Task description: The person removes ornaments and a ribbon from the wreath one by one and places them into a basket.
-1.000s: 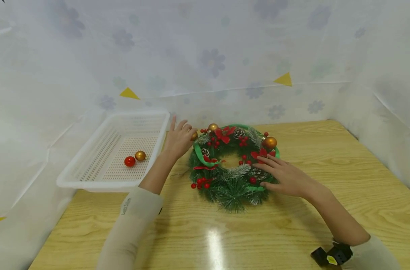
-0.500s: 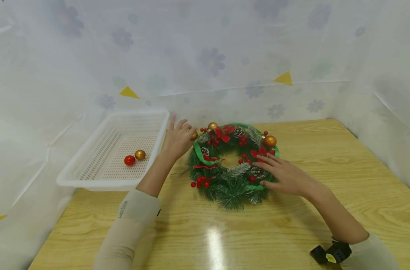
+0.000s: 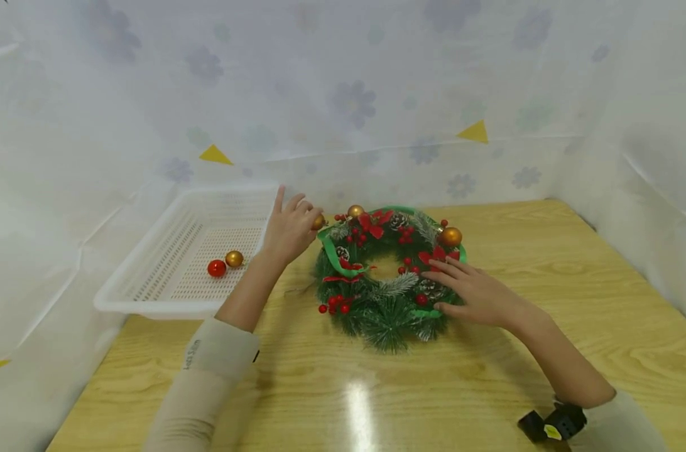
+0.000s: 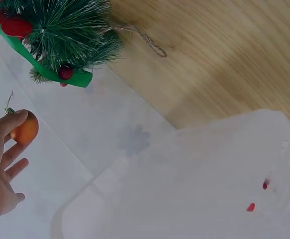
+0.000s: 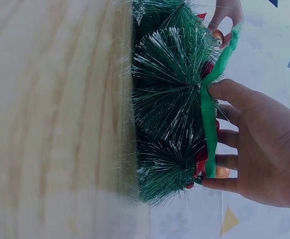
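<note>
A green Christmas wreath (image 3: 389,323) with red flowers, berries, pine cones and a green ribbon (image 3: 333,254) lies on the table. My left hand (image 3: 289,232) is just left of it, pinching a gold Christmas ball (image 4: 26,130) between thumb and finger. In the left wrist view the ball's cap and thin hanging loop show, apart from the wreath. My right hand (image 3: 484,298) rests on the wreath's right side with fingers spread; in the right wrist view its thumb touches the ribbon. Two more gold balls (image 3: 450,236) sit on the wreath, at its right and back.
To the left stands a white perforated basket (image 3: 145,307), holding a red ball (image 3: 217,269) and a gold ball (image 3: 234,258). A twine loop (image 4: 144,39) sticks out from the wreath. Behind the wooden table (image 3: 320,389) hangs a white flowered sheet (image 3: 377,75).
My left hand has moved a little left, away from the wreath towards the basket, with the gold ball in its fingers. The right hand has stayed in place.
</note>
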A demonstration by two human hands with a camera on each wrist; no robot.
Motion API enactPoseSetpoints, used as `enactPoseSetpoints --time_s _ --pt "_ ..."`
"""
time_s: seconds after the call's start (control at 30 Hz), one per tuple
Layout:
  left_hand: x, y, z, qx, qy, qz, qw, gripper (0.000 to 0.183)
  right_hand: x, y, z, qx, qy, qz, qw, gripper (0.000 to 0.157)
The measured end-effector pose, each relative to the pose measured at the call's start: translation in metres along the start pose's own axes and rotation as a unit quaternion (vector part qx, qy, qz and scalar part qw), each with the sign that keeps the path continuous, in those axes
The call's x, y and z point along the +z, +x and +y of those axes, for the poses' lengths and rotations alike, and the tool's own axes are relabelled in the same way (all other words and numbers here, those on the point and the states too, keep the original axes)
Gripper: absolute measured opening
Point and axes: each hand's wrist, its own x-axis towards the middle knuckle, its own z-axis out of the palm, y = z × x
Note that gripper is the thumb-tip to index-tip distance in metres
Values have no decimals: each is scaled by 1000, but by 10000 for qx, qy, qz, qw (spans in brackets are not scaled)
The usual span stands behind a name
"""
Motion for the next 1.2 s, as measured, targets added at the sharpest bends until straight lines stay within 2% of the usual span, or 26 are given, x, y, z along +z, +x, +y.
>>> enactPoseSetpoints --time_s 0.3,0.5,0.67,0.93,1.2 --pt "-14 -11 -18 -28 62 278 9996 41 2 0 0 -4 -9 -27 10000 59" --pt "-21 -26 -38 -212 105 122 9996 42 1 3 -2 -32 6 -24 10000 59" --pt "-25 -44 -57 -418 34 120 9990 41 0 6 -2 -71 -39 -24 10000 59" --pt "-22 -73 -81 -659 37 -157 9977 41 1 5 0 -80 -15 -17 10000 59" --pt "-6 -100 -101 -1101 -293 -709 9910 42 -2 0 0 -96 9 13 10000 58"
